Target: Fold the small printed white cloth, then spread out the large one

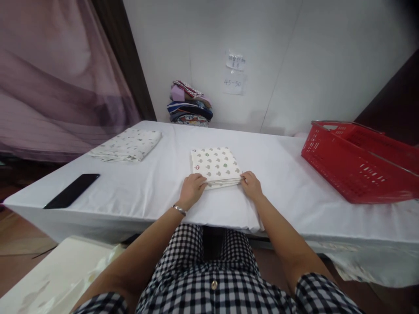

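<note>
A small folded cream cloth with green and red printed motifs lies on the white table, straight ahead of me. My left hand pinches its near left corner. At the near right corner my right hand grips the stacked edges. Both hands rest on the tabletop at the cloth's front edge. A metal bracelet circles my left wrist.
A second folded patterned cloth lies at the far left. A black phone sits near the left front edge. A red plastic basket stands on the right. Colourful folded fabrics are stacked against the back wall.
</note>
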`<state>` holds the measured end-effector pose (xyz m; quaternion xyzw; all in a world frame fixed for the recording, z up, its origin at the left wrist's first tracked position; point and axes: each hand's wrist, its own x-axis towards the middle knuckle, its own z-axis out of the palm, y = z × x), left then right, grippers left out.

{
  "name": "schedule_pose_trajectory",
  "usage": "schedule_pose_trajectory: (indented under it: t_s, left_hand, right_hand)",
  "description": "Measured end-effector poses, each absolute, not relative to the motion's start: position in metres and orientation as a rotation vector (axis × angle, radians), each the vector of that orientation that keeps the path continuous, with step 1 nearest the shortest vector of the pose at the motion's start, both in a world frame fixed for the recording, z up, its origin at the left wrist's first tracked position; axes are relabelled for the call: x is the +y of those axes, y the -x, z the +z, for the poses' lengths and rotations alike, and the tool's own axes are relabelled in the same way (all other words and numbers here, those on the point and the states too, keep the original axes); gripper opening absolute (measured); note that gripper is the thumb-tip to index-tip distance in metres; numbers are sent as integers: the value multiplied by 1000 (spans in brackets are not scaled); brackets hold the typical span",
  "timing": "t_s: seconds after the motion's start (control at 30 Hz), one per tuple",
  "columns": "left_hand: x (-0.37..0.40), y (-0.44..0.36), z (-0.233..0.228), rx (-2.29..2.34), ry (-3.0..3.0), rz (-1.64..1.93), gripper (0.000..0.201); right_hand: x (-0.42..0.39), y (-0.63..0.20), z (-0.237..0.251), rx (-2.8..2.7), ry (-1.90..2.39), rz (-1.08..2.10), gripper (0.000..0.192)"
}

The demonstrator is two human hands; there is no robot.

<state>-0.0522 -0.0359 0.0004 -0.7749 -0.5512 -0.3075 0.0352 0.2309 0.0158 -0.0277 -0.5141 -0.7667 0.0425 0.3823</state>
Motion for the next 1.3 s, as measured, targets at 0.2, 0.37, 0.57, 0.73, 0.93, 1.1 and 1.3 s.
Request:
schedule_pose_trajectory:
  t_s: [0.2, 0.37, 0.57, 0.73, 0.93, 1.1, 1.3]
  left_hand:
    - [-43, 64, -7, -1814, 2349, -1051, 18]
    - [-45, 60, 1, -1874, 2355, -998, 17]
    - [-40, 45, 8, -1754, 2380, -941, 18]
    - [-24, 19, 14, -1663, 2487, -841, 17]
    - [-13, -1, 21, -1725, 2531, -583, 13]
    - [-7, -3, 22, -1729, 2553, -556, 10]
    - [-8, 0, 19, -1668, 2549, -712, 18]
  right_hand:
    - [15, -231, -28, -1949, 1328, 114, 21]
    - [13, -230, -26, -1951, 1373, 121, 23]
    - [10, -227, -20, -1983, 1263, 9, 30]
    - [7, -211, -9, -2159, 1153, -21, 25]
    - [12, -202, -3, -2306, 1289, -8, 23]
    - [18, -199, 1, -2371, 1342, -6, 22]
    - [12, -198, -9, -2264, 1279, -73, 25]
